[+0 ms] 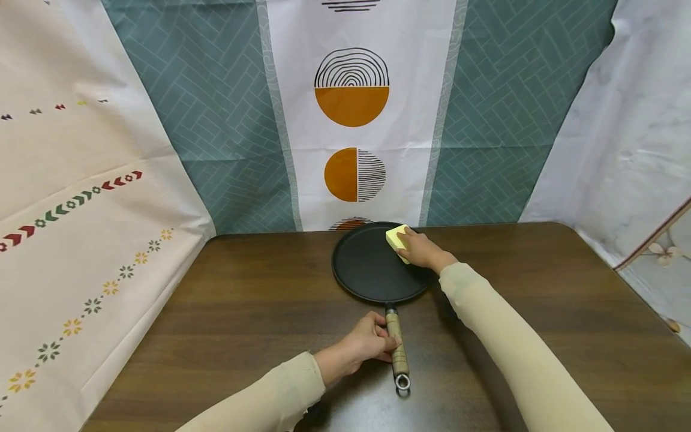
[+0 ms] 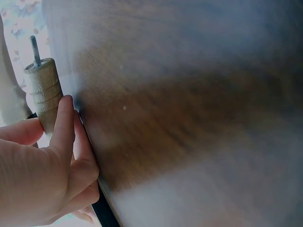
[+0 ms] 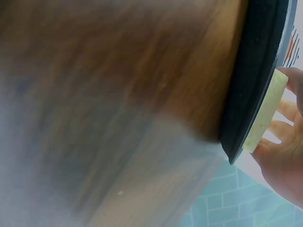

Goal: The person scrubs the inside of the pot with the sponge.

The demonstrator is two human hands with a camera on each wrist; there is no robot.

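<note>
A flat black griddle pan (image 1: 367, 270) lies on the table, its wooden handle (image 1: 400, 354) pointing toward me and ending in a metal ring. My left hand (image 1: 363, 342) pinches that handle between thumb and fingers; in the left wrist view the handle (image 2: 43, 90) rises above the fingertips. On the pan's far right part, my right hand (image 1: 421, 249) grips a pale yellow sponge (image 1: 396, 236). The right wrist view shows the sponge (image 3: 267, 111) flat against the cooking surface, with the fingers and thumb spread along it.
The brown wooden table (image 1: 259, 288) runs back to a teal and white patterned cloth (image 1: 227, 120). A cream cloth with small motifs (image 1: 81, 210) hangs along the left side, and a white marbled cloth (image 1: 621, 150) along the right.
</note>
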